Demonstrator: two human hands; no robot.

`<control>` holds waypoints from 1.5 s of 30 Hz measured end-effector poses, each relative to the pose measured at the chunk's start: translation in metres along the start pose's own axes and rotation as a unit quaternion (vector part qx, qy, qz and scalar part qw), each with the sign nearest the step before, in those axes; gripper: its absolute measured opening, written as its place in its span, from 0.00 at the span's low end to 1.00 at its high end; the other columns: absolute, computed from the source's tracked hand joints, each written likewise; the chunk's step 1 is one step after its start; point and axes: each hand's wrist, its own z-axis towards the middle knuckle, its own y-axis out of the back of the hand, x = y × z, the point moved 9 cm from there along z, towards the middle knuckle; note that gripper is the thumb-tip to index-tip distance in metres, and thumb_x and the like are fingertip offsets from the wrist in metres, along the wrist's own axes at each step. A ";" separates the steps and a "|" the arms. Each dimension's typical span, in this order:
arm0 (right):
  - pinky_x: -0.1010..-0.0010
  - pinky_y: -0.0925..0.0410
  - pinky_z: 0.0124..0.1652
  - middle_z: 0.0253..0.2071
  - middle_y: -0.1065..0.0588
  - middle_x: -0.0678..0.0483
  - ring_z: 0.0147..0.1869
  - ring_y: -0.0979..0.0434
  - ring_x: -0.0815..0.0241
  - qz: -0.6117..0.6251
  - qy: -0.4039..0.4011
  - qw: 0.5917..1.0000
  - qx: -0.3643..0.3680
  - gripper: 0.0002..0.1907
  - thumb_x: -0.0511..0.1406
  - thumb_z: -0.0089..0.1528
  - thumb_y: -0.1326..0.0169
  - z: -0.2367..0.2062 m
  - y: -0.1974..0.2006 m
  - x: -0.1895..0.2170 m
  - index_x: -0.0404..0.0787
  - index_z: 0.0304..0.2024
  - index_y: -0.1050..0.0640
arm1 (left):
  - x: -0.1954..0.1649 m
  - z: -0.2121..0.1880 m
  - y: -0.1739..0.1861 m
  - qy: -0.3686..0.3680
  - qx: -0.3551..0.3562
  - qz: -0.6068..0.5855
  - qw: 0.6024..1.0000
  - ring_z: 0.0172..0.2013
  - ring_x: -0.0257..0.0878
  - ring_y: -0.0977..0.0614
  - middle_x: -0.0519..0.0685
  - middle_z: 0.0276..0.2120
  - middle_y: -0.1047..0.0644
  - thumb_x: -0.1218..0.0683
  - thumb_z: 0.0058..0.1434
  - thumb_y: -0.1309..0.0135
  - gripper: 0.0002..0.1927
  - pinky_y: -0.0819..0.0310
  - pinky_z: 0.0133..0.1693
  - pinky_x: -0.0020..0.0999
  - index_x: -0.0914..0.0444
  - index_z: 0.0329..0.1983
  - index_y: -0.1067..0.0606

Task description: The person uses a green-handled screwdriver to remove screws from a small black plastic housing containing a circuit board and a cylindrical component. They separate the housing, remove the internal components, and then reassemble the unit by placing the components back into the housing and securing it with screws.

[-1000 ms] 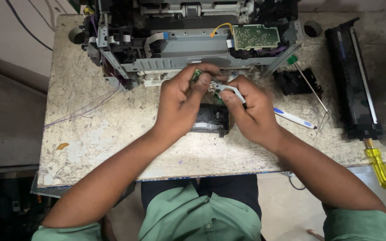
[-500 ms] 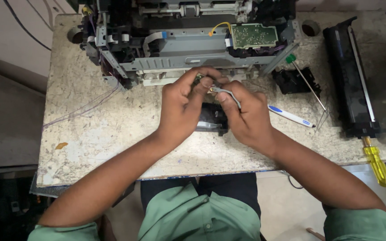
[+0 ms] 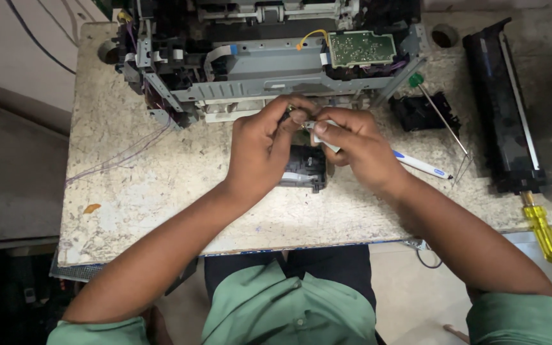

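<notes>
Hands meet over the middle of a mottled, pitted stone tabletop (image 3: 129,191). Left hand (image 3: 260,150) and right hand (image 3: 356,144) both pinch one small part (image 3: 308,124), fingertips closed on it; it looks metallic with a pale piece, mostly hidden, too small to make out further. It sits just near of a stripped grey metal printer chassis (image 3: 269,67) with a green circuit board (image 3: 361,48). Beneath the hands lies a black plastic block (image 3: 305,169). Right: white pen (image 3: 423,166), long black cartridge (image 3: 503,108), yellow-handled screwdriver (image 3: 543,230).
</notes>
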 end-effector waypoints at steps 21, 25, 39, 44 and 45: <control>0.65 0.31 0.34 0.31 0.23 0.47 0.31 0.22 0.53 -0.455 0.383 0.797 -0.101 0.03 0.30 0.67 0.42 -0.036 -0.036 0.082 0.35 0.39 0.22 | 0.016 0.001 -0.004 0.048 0.034 -0.024 0.998 0.37 0.30 0.18 0.48 0.35 0.17 0.57 0.75 0.50 0.07 0.24 0.41 0.27 0.65 0.45 0.23; 0.60 0.31 0.33 0.28 0.23 0.50 0.29 0.23 0.52 -0.554 0.432 0.709 -0.064 0.00 0.30 0.62 0.43 -0.044 -0.046 0.084 0.39 0.35 0.22 | 0.028 -0.002 -0.012 0.101 0.051 -0.057 0.992 0.33 0.28 0.20 0.45 0.31 0.19 0.57 0.74 0.51 0.09 0.26 0.37 0.26 0.66 0.43 0.23; 0.71 0.33 0.32 0.28 0.23 0.50 0.29 0.23 0.63 -0.354 0.302 0.878 -0.114 0.10 0.34 0.71 0.47 -0.027 -0.017 0.069 0.33 0.38 0.21 | 0.016 0.002 -0.003 0.068 0.044 -0.107 0.991 0.42 0.27 0.18 0.48 0.39 0.17 0.58 0.76 0.52 0.09 0.21 0.45 0.25 0.69 0.49 0.23; 0.71 0.33 0.32 0.28 0.23 0.50 0.29 0.23 0.63 -0.356 0.303 0.876 -0.118 0.09 0.33 0.71 0.47 -0.027 -0.019 0.070 0.33 0.38 0.21 | 0.016 0.002 -0.005 0.077 0.051 -0.110 0.990 0.39 0.27 0.17 0.47 0.38 0.17 0.58 0.75 0.51 0.09 0.19 0.42 0.25 0.68 0.48 0.23; 0.71 0.32 0.31 0.28 0.23 0.50 0.29 0.23 0.63 -0.358 0.304 0.875 -0.120 0.09 0.33 0.71 0.47 -0.026 -0.020 0.070 0.33 0.38 0.21 | 0.014 0.002 -0.005 0.069 0.051 -0.096 0.992 0.39 0.27 0.17 0.47 0.37 0.17 0.58 0.75 0.51 0.09 0.20 0.41 0.25 0.68 0.49 0.23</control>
